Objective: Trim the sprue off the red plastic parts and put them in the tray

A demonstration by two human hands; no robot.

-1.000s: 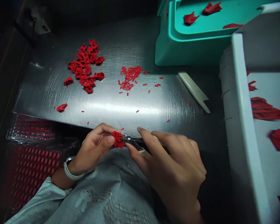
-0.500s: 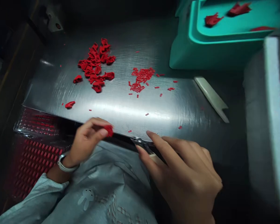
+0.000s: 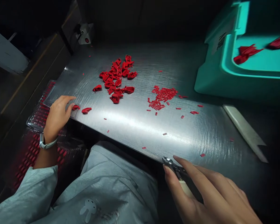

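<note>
My left hand (image 3: 57, 114) rests at the near-left corner of the steel table (image 3: 135, 124), fingers loosely curled, fingertips touching a small red plastic part (image 3: 76, 107). A second red part (image 3: 86, 110) lies just right of it. My right hand (image 3: 200, 189) is at the table's front edge, closed round small metal cutters (image 3: 174, 166) whose jaws point left. A pile of red parts (image 3: 118, 77) sits at the back of the table. A heap of tiny red offcuts (image 3: 162, 96) lies to its right.
A teal bin (image 3: 226, 71) with red parts inside stands at the back right. A pale flat strip (image 3: 245, 130) lies at the table's right side. A clear tray holding rows of red pieces (image 3: 39, 115) sits below the table's left edge. Grey clothing covers my lap.
My left hand carried the red part away from the cutters, left and forward, and set it down at the table's left corner. The view swung left. My right hand kept the cutters.
</note>
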